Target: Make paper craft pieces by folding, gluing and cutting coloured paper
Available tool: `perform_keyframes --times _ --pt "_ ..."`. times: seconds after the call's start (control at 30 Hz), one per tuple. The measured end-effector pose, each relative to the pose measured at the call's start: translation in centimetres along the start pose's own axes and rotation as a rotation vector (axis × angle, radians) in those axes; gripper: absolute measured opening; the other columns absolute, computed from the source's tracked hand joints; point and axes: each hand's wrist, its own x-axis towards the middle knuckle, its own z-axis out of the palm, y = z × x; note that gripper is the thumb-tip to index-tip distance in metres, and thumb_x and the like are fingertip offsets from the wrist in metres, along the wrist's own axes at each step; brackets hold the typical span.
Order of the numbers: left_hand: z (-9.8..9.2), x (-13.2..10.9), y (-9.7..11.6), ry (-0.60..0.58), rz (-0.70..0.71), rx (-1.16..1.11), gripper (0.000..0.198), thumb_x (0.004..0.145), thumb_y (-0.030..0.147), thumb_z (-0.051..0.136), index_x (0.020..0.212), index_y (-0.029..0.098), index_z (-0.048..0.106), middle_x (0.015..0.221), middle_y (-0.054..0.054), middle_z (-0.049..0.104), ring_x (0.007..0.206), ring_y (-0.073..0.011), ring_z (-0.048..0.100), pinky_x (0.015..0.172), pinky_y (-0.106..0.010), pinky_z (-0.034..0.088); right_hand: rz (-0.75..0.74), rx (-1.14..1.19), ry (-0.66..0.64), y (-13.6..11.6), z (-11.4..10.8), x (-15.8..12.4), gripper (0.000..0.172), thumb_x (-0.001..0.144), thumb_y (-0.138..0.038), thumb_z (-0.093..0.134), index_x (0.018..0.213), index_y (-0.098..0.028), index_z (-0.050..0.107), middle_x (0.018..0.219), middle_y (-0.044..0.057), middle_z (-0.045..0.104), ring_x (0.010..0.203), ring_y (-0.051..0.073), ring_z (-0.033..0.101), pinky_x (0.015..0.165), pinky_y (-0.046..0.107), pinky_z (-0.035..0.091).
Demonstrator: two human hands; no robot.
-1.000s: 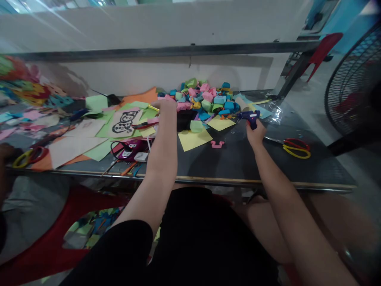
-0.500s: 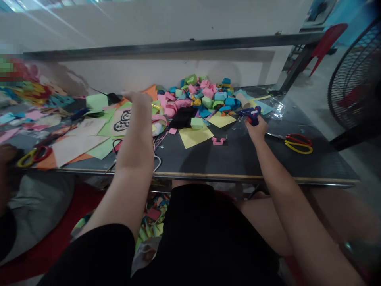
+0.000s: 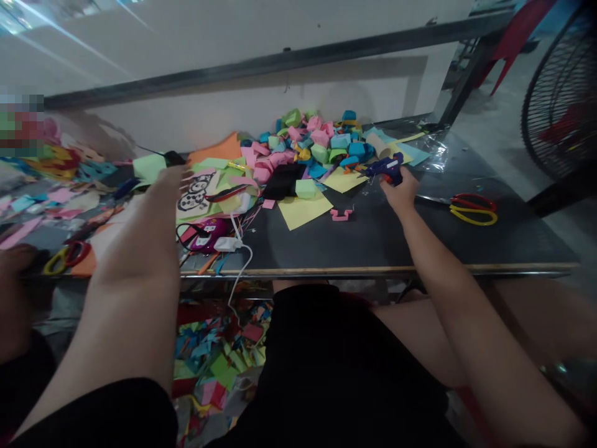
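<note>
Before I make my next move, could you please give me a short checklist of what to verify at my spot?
1. Glue gun held in the right hand: ok.
2. Its tip clear of the yellow paper behind it: cannot tell; they overlap in this view.
3. Left hand free of objects: cannot tell; it is blurred.
4. Pink piece in plain sight on the table: ok.
5. Scissors beside the right hand lying fully on the table: ok.
6. White cord kept on the table: not ok; it hangs over the front edge.

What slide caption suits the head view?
Right hand holding a glue gun near colorful piled pieces; left hand near green sheet.
</note>
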Motion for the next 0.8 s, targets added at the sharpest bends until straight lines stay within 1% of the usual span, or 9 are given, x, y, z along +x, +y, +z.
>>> perform_keyframes --times 0.03,0.1,0.17,0.23,0.27,0.33,0.4,0.53,0.8 --pt "1.3 0.3 0.5 -0.026 -0.041 -0.018 0.032 0.097 0.043 0.053 0.08 0.017 0.049 0.07 0.002 0.059 0.092 -0.0188 0.065 0.11 -0.071 0.047 -0.021 -0.003 -0.001 -0.2 -0.1 -0.1 0.029 0.076 -0.034 0.07 0.101 -0.02 0.068 0.097 0.008 0.072 0.092 0.028 0.066 0.09 0.047 0.056" --pt "4.4 0.1 2.6 -0.123 -0.011 -0.061 0.014 0.095 0.03 0.062 0.089 0.017 0.064 0.07 0.005 0.062 0.083 -0.011 0.061 0.115 -0.057 0.048 -0.058 -0.016 -0.014 -0.7 -0.3 -0.3 0.029 0.076 -0.032 0.069 0.102 -0.019 0.068 0.1 0.01 0.072 0.096 0.029 0.067 0.091 0.047 0.056" --pt "7.8 -1.5 5.9 -0.25 0.185 -0.057 0.01 0.091 0.026 0.07 0.095 0.017 0.073 0.072 0.007 0.066 0.081 -0.01 0.059 0.114 -0.049 0.049 -0.089 -0.037 -0.04 -1.0 -0.5 -0.5 0.029 0.075 -0.03 0.069 0.102 -0.019 0.067 0.1 0.011 0.072 0.097 0.029 0.067 0.091 0.047 0.056" --pt "11.0 -4.5 9.5 -0.34 0.456 -0.084 0.016 0.089 0.026 0.072 0.1 0.016 0.077 0.089 0.004 0.076 0.091 -0.0129 0.064 0.109 -0.039 0.05 -0.12 -0.048 -0.064 -1.1 -0.5 -0.5 0.031 0.074 -0.029 0.069 0.104 -0.019 0.067 0.101 0.011 0.072 0.098 0.03 0.068 0.091 0.046 0.057" --pt "12.4 -6.2 11.1 -0.393 0.547 -0.078 0.018 0.089 0.028 0.072 0.1 0.016 0.079 0.094 0.001 0.078 0.093 -0.0145 0.066 0.104 -0.035 0.052 -0.136 -0.045 -0.069 -1.1 -0.5 -0.5 0.033 0.074 -0.029 0.069 0.105 -0.019 0.068 0.102 0.011 0.072 0.099 0.03 0.068 0.091 0.047 0.057" --pt "14.9 -9.6 13.6 -0.477 0.658 -0.038 0.022 0.087 0.036 0.073 0.098 0.018 0.081 0.096 -0.003 0.079 0.092 -0.0172 0.068 0.094 -0.032 0.053 -0.169 -0.026 -0.067 -0.8 -0.4 -0.5 0.035 0.073 -0.029 0.069 0.106 -0.018 0.068 0.103 0.011 0.073 0.1 0.031 0.069 0.091 0.048 0.057" --pt "16.9 -12.2 15.0 -0.522 0.714 -0.016 0.026 0.088 0.042 0.072 0.097 0.02 0.082 0.095 -0.005 0.08 0.088 -0.0181 0.07 0.087 -0.032 0.054 -0.196 -0.008 -0.06 -0.6 -0.2 -0.4 0.036 0.071 -0.029 0.069 0.106 -0.018 0.068 0.105 0.013 0.074 0.1 0.032 0.069 0.091 0.049 0.058" --pt "19.4 -14.5 15.6 -0.567 0.73 -0.037 0.027 0.088 0.044 0.072 0.097 0.021 0.082 0.098 -0.008 0.081 0.086 -0.0182 0.07 0.081 -0.03 0.053 -0.231 -0.004 -0.074 -0.4 0.0 -0.3 0.036 0.071 -0.029 0.07 0.107 -0.019 0.069 0.107 0.014 0.075 0.101 0.034 0.07 0.092 0.051 0.058" --pt "21.2 -14.5 16.4 -0.505 0.711 -0.033 0.027 0.088 0.044 0.071 0.091 0.02 0.082 0.085 -0.006 0.08 0.082 -0.0179 0.069 0.077 -0.031 0.052 -0.271 -0.062 -0.104 -0.2 0.3 -0.3 0.044 0.073 -0.027 0.071 0.116 -0.018 0.068 0.113 0.015 0.074 0.108 0.036 0.069 0.095 0.05 0.057"
